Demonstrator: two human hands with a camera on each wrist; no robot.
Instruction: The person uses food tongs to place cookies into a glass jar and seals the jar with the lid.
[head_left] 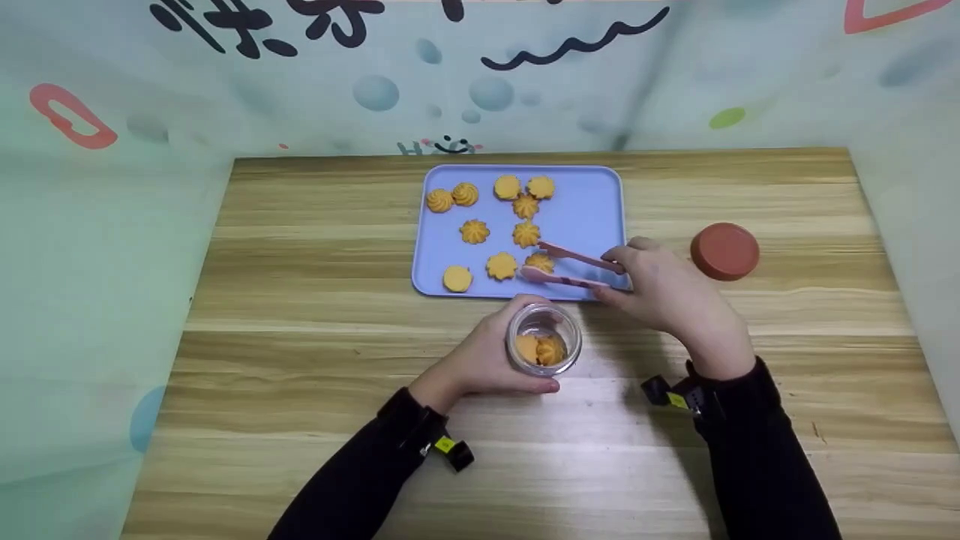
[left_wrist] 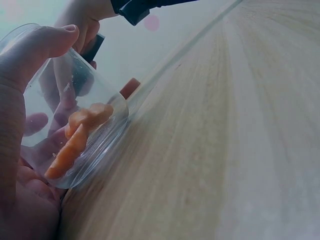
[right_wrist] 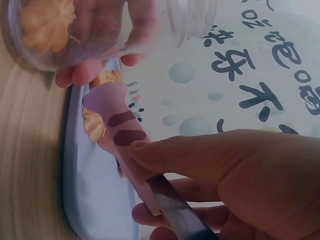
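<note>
My left hand (head_left: 487, 356) grips a clear jar (head_left: 568, 360), its mouth facing up in the head view. A few cookies (left_wrist: 70, 152) lie at the bottom of the jar. In my right hand (head_left: 671, 296) is a pair of pink tongs (head_left: 574, 281), pinched between thumb and fingers. The tong tips stand apart on either side of a flower-shaped cookie (head_left: 540, 262) near the front edge of the blue tray (head_left: 589, 202). Whether the tips touch that cookie I cannot tell. In the right wrist view, the near tong arm (right_wrist: 122, 125) partly covers the cookies behind it.
Several more cookies (head_left: 474, 231) are spread over the tray, mostly on its left and middle. A round red lid (head_left: 724, 251) lies on the wooden table (head_left: 300, 315) right of the tray. A printed curtain (head_left: 300, 105) stands behind and at both sides.
</note>
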